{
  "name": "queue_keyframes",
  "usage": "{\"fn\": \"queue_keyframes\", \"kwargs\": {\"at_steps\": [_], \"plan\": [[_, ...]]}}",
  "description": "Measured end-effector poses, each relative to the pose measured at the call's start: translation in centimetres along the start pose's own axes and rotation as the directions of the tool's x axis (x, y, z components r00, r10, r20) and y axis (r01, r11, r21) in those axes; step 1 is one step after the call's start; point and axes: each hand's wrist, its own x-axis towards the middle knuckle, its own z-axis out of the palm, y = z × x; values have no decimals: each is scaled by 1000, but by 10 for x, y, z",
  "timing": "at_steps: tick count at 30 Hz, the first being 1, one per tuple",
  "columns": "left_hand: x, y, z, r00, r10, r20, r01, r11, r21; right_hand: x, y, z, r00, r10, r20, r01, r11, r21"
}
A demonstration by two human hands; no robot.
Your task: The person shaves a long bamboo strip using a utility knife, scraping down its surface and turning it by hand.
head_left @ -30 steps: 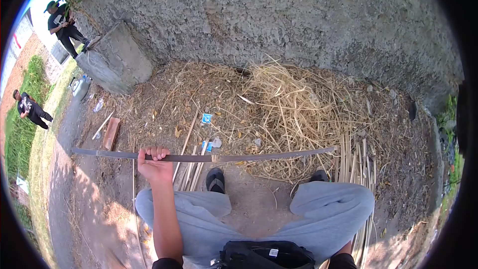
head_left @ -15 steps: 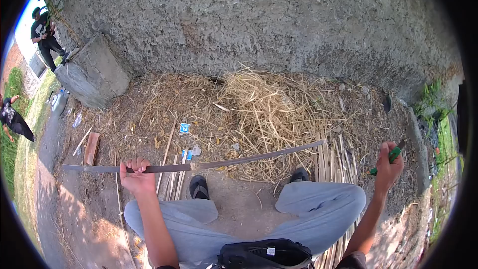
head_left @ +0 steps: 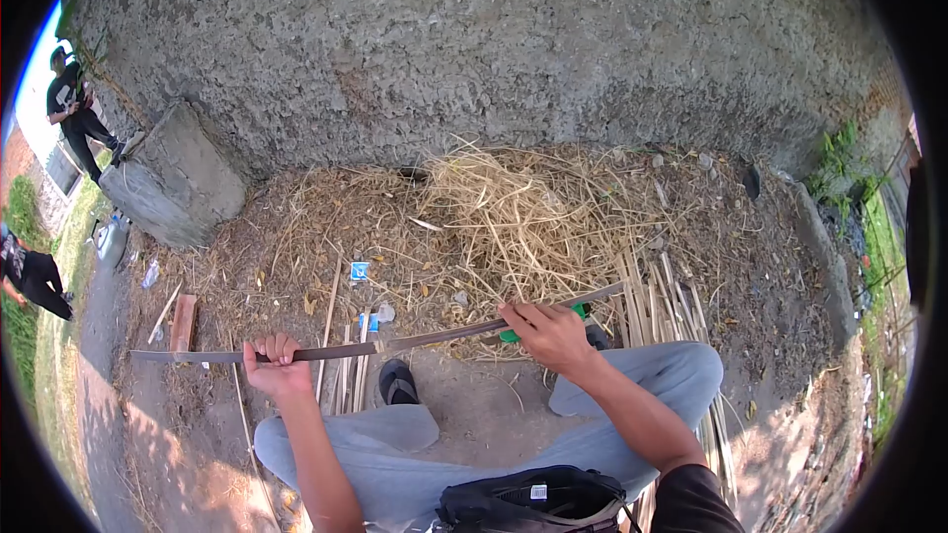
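While clenching the long dark strip (head_left: 341, 350) in the left hand (head_left: 274, 362), apparently to steady it, holds it crosswise beyond the knees (head_left: 686, 372), also grasping it, along with a green object (head_left: 510, 337), in the right hand (head_left: 553, 338).

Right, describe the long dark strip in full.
The strip is long, thin and dark brown, and looks like split bamboo. A paler joint marks its middle, where it bends slightly; a pale band shows near its left end. It spans left to right above the ground, right end higher in the picture. The left hand grips it; the right hand, holding a green object, appears to touch it.
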Motion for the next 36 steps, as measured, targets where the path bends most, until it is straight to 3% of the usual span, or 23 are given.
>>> {"fn": "queue_keyframes", "kwargs": {"at_steps": [4,6,7,9,10,12,14,16,18,20,21,22,23,24,25,26,27,29,30,34,36], "plan": [[-1,8,-7,1000,-15,-25,14,998,-57,4,-3,4,999,-46,20,46,999,26],[4,13,-19,962,-63,266,39,995,96,2,-2,7,999,-31,45,29,999,43],[-6,5,-1,961,-65,271,40,995,97,2,-1,6,999,-29,41,27,999,41],[-39,-25,54,978,162,129,-200,898,391,5,2,4,999,37,-26,-35,998,49],[-36,-29,46,978,160,135,-201,900,387,7,3,2,999,37,-32,-35,998,43],[-30,-37,23,887,198,417,-460,467,755,14,6,-4,982,162,-93,-155,985,75],[-42,-57,24,869,4,494,-471,310,826,16,7,-2,970,207,-128,-190,973,130],[-52,-78,14,846,-206,492,-455,202,867,18,4,-2,916,374,-148,-308,889,339],[-72,-105,14,805,-373,462,-455,112,883,21,1,-8,902,420,-101,-353,851,390],[-94,-129,16,749,-517,415,-466,35,884,24,-3,-13,789,568,234,-583,572,577],[-102,-139,15,715,-576,397,-485,1,875,25,-4,-11,790,568,233,-582,572,578],[-108,-148,11,715,-576,397,-485,0,874,24,-6,-8,789,565,240,-535,442,719],[-113,-157,3,665,-650,367,-437,59,897,24,-7,-6,789,562,247,-471,295,831],[-117,-165,-5,606,-719,340,-382,112,917,24,-6,-7,789,562,248,-471,295,831],[-122,-173,-15,606,-720,339,-380,112,918,24,-4,-9,782,550,292,-449,172,877],[-127,-181,-24,566,-782,259,-230,153,961,24,-3,-10,778,532,334,-420,45,906],[-127,-185,-33,510,-840,188,-72,176,982,22,-1,-9,778,532,335,-420,44,906],[-122,-186,-36,511,-846,152,-7,172,985,20,3,-7,758,544,361,-357,-118,927],[-120,-187,-38,508,-853,116,58,169,984,19,4,-6,756,545,362,-359,-118,926],[-121,-184,-31,417,-903,102,46,133,990,20,-1,-6,764,530,368,-319,-185,930],[-127,-179,-22,218,-974,-65,410,31,911,21,-1,-6,756,536,377,-329,-186,926]]}}
